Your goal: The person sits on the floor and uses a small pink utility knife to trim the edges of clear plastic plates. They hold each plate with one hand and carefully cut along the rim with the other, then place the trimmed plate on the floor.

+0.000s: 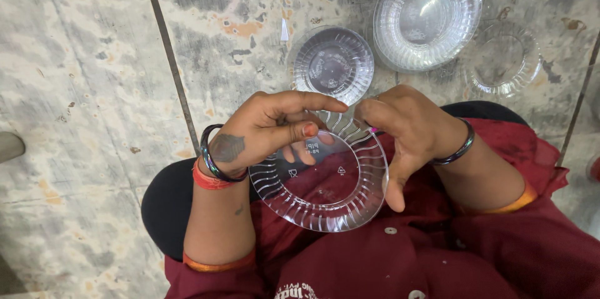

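Observation:
A clear ribbed plastic plate (325,189) is held tilted over my lap, above the maroon garment (400,255). My left hand (262,130), with dark and red bangles at the wrist, pinches the plate's upper left rim, fingers curled over and under it. On the upper right rim rests my right hand (403,127), its thumb running down the plate's right edge. Both hands grip the same plate.
On the mottled tiled floor ahead lie more clear plates: a small one (332,63), a larger stack (427,14), and another small one (502,58) at the right. A dark grout line (169,55) runs down the floor on the left.

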